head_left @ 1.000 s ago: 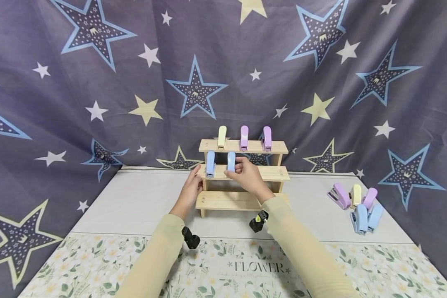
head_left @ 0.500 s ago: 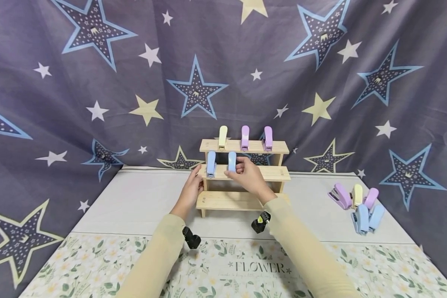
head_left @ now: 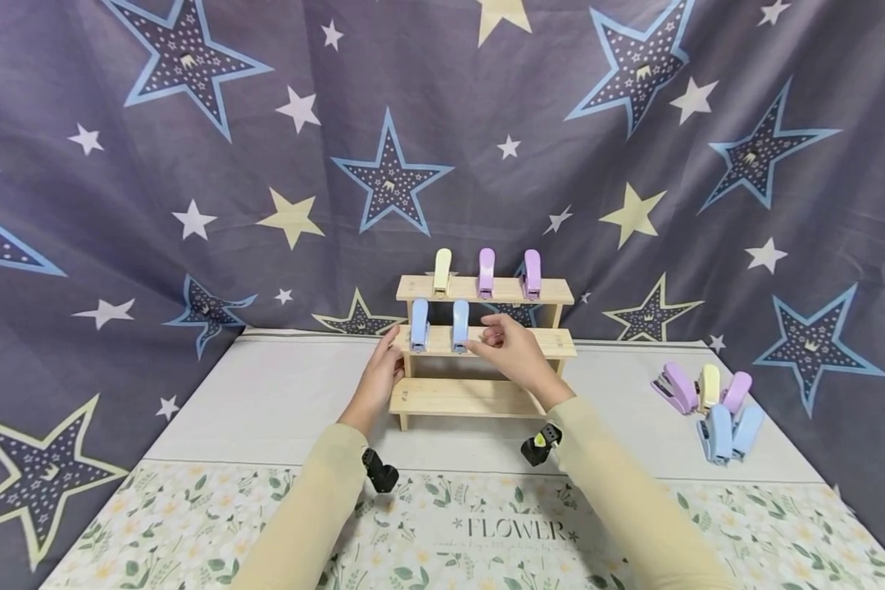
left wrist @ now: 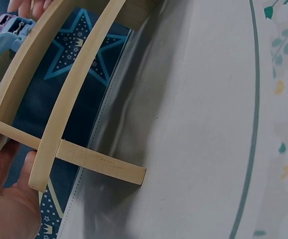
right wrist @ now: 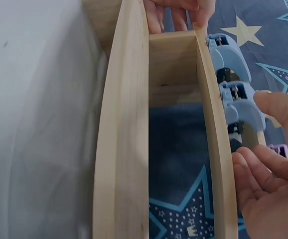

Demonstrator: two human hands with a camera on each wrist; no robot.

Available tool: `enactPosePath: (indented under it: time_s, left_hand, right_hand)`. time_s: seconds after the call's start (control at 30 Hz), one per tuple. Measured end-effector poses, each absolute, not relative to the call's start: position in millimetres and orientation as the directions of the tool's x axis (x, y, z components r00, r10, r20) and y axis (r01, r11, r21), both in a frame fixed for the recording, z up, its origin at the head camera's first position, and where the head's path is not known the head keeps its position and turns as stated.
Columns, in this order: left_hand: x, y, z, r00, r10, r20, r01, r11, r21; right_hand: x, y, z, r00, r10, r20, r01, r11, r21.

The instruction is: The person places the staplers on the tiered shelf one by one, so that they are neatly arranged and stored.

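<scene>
A three-tier wooden display rack [head_left: 479,397] stands against the backdrop. My left hand [head_left: 376,377] holds its left end at the middle shelf, fingers around the side in the left wrist view. Two blue staplers stand upright on the middle shelf: the left blue stapler [head_left: 419,325] near my left fingers, the right blue stapler [head_left: 460,326] beside my right hand [head_left: 515,352]. That right hand holds nothing; its thumb and fingers are spread apart just right of the stapler, the thumb tip close to it in the right wrist view [right wrist: 278,149].
On the top shelf stand a yellow stapler [head_left: 442,273] and two purple staplers, one a middle purple stapler [head_left: 486,273]. Several more staplers lie grouped on the table at right, among them a blue stapler [head_left: 719,433]. A starry curtain [head_left: 251,164] hangs behind.
My right hand has let go of the right blue stapler and drawn slightly right. The stapler stays on the middle shelf. My left hand keeps its place on the rack.
</scene>
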State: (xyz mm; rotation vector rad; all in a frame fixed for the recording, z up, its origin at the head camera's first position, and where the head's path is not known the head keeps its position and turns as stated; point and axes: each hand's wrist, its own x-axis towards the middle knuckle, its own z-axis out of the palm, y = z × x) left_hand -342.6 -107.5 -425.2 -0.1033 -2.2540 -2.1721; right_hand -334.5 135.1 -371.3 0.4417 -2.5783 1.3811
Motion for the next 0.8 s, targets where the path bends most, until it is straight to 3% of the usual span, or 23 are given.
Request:
enactPosePath:
  time_s: [0.8]
  left_hand:
    - [-340.0,-108.4,-423.8,-0.997,0.045,0.056,0.058,0.05,0.997]
  right_hand:
    - [-303.5,248.3,-375.1,-0.913,-0.111,0.392,-0.357,0.682,-0.639]
